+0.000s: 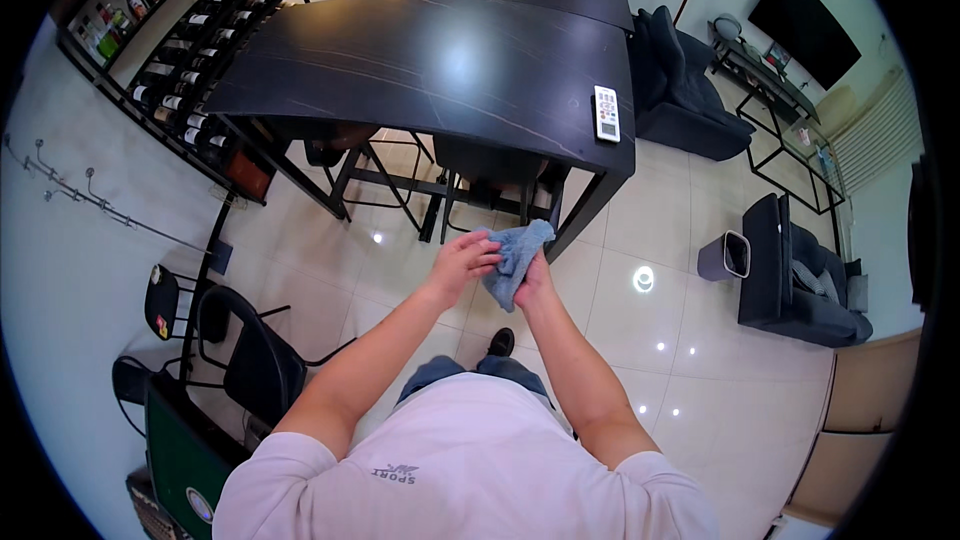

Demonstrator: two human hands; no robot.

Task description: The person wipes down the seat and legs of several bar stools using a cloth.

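Note:
A crumpled blue-grey cloth (518, 258) is held up in front of my body, just short of the dark table's near edge. My right hand (535, 285) grips it from the right and below, with the fingers mostly hidden behind the fabric. On the other side my left hand (466, 264) has its fingers apart and loosely bent, their tips against the cloth's left edge. The dark marbled table (400, 60) stretches out beyond both hands. A white remote control (606, 114) lies near its right end.
Bar stools (490, 162) stand under the table. A wine rack (200, 55) is at the far left, folding chairs (262, 365) at the near left. To the right are a grey bin (724, 257), dark sofas (785, 275) and a black-framed low table (790, 155).

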